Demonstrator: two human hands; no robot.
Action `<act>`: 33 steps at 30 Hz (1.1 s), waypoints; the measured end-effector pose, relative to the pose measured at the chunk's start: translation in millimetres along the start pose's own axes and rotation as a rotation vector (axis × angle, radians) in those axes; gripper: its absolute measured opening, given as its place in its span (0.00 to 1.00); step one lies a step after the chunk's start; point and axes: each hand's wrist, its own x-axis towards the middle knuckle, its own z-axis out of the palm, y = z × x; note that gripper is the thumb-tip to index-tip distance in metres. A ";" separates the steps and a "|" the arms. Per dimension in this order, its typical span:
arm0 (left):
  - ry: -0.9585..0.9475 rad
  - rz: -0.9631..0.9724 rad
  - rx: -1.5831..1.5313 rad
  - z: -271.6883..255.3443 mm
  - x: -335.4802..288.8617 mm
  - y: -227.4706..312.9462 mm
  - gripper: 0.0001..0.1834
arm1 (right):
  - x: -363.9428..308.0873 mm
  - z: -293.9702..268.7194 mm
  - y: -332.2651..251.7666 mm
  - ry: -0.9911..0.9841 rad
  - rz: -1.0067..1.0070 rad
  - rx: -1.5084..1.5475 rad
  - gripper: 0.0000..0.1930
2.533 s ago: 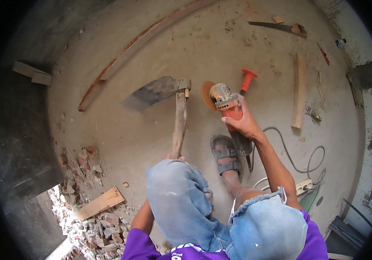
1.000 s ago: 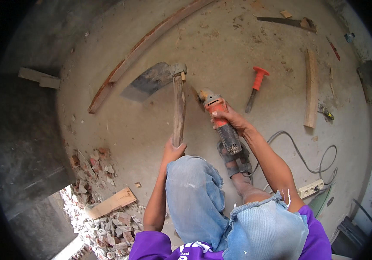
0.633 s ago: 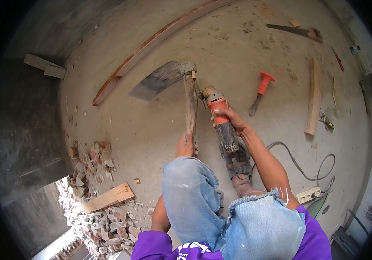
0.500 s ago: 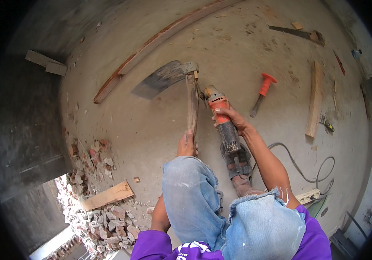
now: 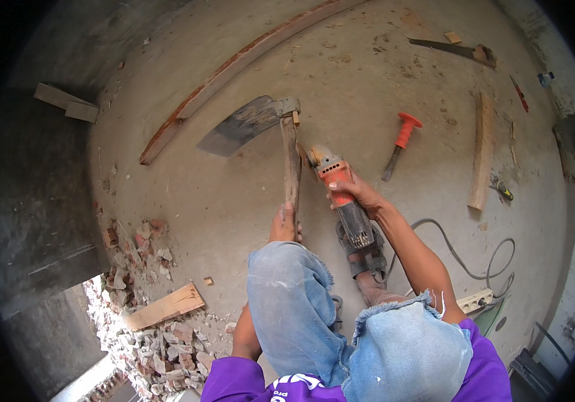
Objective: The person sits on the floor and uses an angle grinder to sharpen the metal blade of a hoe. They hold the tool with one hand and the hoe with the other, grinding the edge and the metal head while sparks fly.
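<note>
My left hand (image 5: 284, 223) is wrapped round the lower part of a wooden handle, which belongs to a hoe (image 5: 291, 157). Its broad dark blade (image 5: 237, 127) points to the left, and a small wood wedge (image 5: 296, 118) sticks out beside the head. In my right hand (image 5: 360, 194) is a red and black angle grinder (image 5: 338, 175), gripped round its body. The grinder's disc edge (image 5: 305, 157) is close to the right side of the handle; whether it touches I cannot tell. The hoe's head is held off to the far side of my knees.
A red-gripped chisel (image 5: 402, 142) lies to the right, near a wooden plank (image 5: 481, 153). Farther off are a handsaw (image 5: 458, 50) and a long beam (image 5: 234, 65). Brick rubble (image 5: 173, 348) and a board (image 5: 167, 307) lie at left. A cord runs to a power strip (image 5: 475, 301).
The grinder's head has moved slightly left and down along the hoe handle. The hoe has shifted a little left, its blade now sharper in view. Both hands keep their grips.
</note>
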 end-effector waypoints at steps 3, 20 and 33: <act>0.002 -0.002 0.017 -1.4 -0.3 1.0 0.38 | -6.5 2.5 -4.4 0.013 -0.003 0.003 0.30; -0.057 -0.098 -0.150 -0.3 2.1 -1.2 0.36 | 5.9 -23.2 8.8 0.198 -0.118 -0.393 0.44; -0.145 -0.334 -0.375 -9.9 6.6 -1.6 0.34 | -4.5 -19.6 -13.9 0.200 -0.333 -0.934 0.49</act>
